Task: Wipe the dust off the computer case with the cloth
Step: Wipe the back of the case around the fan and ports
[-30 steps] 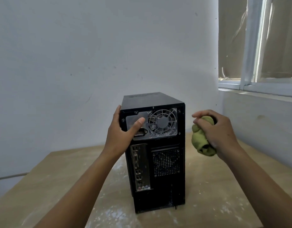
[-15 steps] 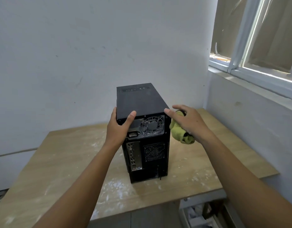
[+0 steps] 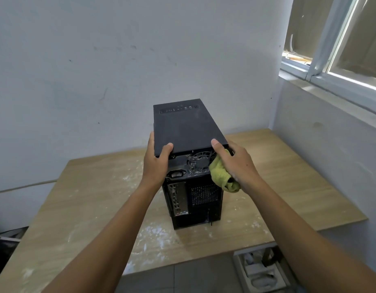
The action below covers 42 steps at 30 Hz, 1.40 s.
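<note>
Both hands sit at the top rear edge of the computer case. Left hand grasps the upper left rear corner: thumb lies on the top panel, fingers wrap down the left side panel. Right hand holds the bunched yellow-green cloth in its palm, against the upper right rear corner. Its thumb tip rests on the top panel's edge; its fingers reach round the right side, tips hidden. Cloth hangs below the palm and covers the right rim of the rear fan grille.

Case: black tower, upright on the wooden table, rear panel toward the camera, ports and mesh vent visible below the fan. Top panel looks dull grey with dust. Table surface carries white powdery smears around the case base.

White wall behind; window frame at upper right. Below the table's near edge, a pale bin, contents too blurred to identify.
</note>
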Each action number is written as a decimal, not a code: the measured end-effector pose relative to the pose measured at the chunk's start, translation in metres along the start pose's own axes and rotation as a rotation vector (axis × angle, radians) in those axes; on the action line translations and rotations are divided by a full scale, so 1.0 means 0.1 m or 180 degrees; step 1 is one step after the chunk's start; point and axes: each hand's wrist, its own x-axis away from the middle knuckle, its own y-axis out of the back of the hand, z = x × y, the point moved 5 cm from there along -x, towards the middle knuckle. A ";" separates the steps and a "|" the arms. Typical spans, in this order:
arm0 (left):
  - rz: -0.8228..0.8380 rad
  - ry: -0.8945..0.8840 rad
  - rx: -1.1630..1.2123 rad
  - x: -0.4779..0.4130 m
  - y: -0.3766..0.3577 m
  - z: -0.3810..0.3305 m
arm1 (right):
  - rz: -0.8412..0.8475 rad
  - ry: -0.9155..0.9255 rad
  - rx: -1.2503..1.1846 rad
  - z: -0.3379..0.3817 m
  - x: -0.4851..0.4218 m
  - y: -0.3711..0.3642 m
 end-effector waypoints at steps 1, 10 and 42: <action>-0.0030 0.0012 0.0013 0.00 -0.02 0.01 | -0.0022 0.0020 -0.0045 -0.01 -0.02 0.01; -0.0401 0.0136 0.0021 0.05 -0.49 -0.04 | 0.0147 0.0065 -0.0088 -0.07 -0.42 0.36; 0.0177 -0.0055 -0.0329 -0.57 -0.07 0.10 | -0.1274 0.0096 0.1584 0.38 0.14 0.19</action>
